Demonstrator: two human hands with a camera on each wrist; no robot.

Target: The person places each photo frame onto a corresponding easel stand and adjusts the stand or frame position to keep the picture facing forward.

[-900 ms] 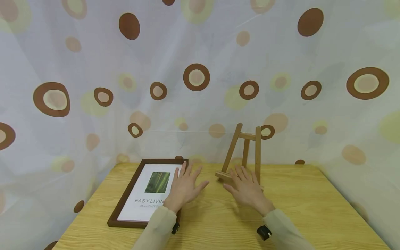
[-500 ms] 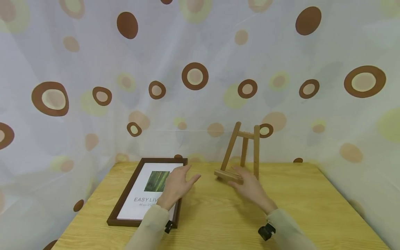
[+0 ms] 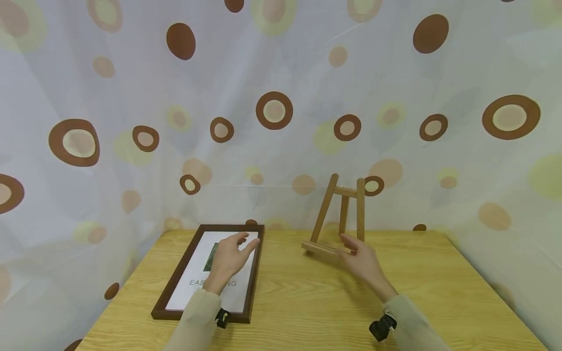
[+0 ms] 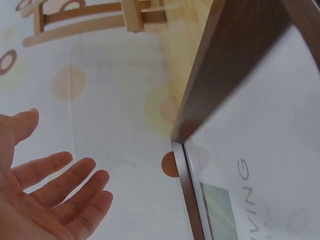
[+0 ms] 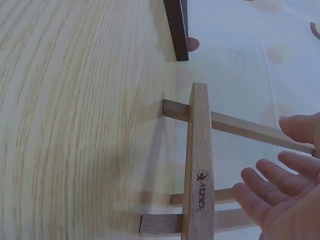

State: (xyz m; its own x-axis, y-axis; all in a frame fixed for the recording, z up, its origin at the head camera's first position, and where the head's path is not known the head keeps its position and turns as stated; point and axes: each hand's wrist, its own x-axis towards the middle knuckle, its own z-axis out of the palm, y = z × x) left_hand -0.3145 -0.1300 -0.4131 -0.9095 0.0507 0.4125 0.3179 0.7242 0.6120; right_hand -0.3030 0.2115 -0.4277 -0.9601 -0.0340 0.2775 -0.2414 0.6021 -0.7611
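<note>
A small wooden easel [image 3: 324, 208] stands upright at the back right of the table. My right hand [image 3: 362, 263] is beside the right end of its ledge, fingers loosely bent and holding nothing. In the right wrist view, the ledge [image 5: 199, 150] carries printed lettering, and whether the fingers touch the easel I cannot tell. A dark brown picture frame [image 3: 177, 270] lies face up at the left, with a white sheet and a green picture. Above it hovers my left hand [image 3: 229, 256], covering part of the print. The left wrist view has its relaxed fingers [image 4: 65, 185] apart from the frame.
The light wooden table [image 3: 298, 307] carries both objects. Close behind it hangs a white curtain [image 3: 272, 156] with brown and yellow spots, which also runs along both sides. A dark strap [image 3: 382, 327] with a small device sits on each wrist.
My left hand has drawn left, farther over the picture frame. My right hand has shifted right along the easel's ledge, and both hands have turned from palms down to sideways. Easel and frame stay put.
</note>
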